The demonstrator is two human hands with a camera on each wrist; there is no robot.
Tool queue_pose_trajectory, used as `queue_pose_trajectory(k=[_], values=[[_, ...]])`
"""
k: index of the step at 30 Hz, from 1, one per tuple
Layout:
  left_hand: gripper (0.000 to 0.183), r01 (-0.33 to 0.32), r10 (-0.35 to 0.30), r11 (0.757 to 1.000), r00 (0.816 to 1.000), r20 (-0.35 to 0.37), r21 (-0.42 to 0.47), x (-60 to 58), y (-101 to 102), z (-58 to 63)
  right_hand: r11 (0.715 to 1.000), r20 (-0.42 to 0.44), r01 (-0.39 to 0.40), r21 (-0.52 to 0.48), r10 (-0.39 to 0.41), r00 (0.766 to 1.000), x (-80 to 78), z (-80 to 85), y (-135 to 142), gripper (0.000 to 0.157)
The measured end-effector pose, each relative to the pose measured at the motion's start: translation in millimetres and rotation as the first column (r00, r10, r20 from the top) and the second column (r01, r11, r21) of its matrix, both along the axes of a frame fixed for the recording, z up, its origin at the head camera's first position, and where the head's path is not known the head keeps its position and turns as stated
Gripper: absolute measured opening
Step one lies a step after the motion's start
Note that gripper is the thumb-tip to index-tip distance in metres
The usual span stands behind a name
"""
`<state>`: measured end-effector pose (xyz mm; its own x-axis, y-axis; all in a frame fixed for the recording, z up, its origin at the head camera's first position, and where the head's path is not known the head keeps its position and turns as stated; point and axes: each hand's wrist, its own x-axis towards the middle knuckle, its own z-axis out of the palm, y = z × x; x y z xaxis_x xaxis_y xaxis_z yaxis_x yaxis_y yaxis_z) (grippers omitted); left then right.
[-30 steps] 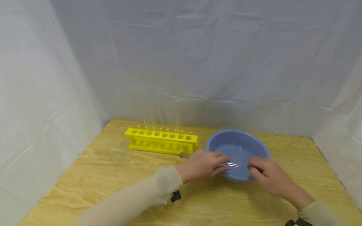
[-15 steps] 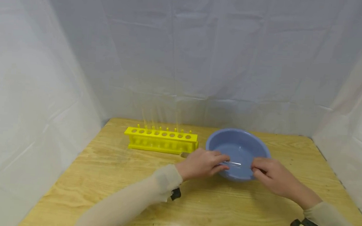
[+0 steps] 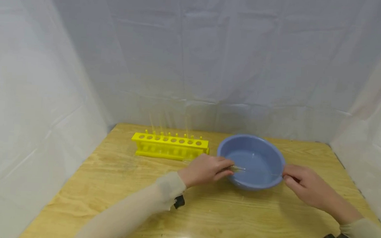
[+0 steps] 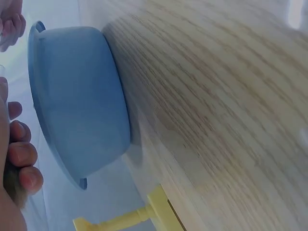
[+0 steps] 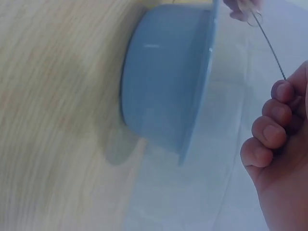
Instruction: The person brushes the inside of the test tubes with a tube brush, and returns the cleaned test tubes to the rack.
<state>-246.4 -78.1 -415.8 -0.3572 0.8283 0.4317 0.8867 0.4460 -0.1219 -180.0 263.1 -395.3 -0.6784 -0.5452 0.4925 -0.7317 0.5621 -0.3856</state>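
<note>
A clear glass test tube (image 3: 240, 168) lies sideways in my left hand (image 3: 207, 169), its open mouth pointing right over the blue basin (image 3: 252, 137). The fingers curl round the tube. Brown bristles (image 4: 15, 185) of a test tube brush show through the glass behind those fingers in the left wrist view. From the tube's mouth runs the brush's thin twisted wire handle (image 5: 271, 47). My right hand (image 3: 310, 184) pinches the wire's far end between thumb and curled forefinger, just past the basin's right rim.
A yellow test tube rack (image 3: 170, 140) stands left of the basin. Several clear tubes (image 3: 160, 124) rise upright behind its row of holes. White sheeting (image 3: 200, 62) hangs at the back and both sides of the wooden table (image 3: 115, 187).
My right hand has drawn the wire rightward, widening the gap between the hands. The bristles have moved right inside the tube, from its closed end. The left hand has shifted slightly left.
</note>
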Motion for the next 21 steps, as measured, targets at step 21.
queue_pose_trajectory(k=[21], values=[[0.032, -0.022, 0.021, 1.000, 0.999, 0.036, 0.016, -3.1, -14, -2.1, 0.994, 0.016, 0.022, -0.104, -0.020, 1.000, 4.1, 4.1, 36, 0.044]])
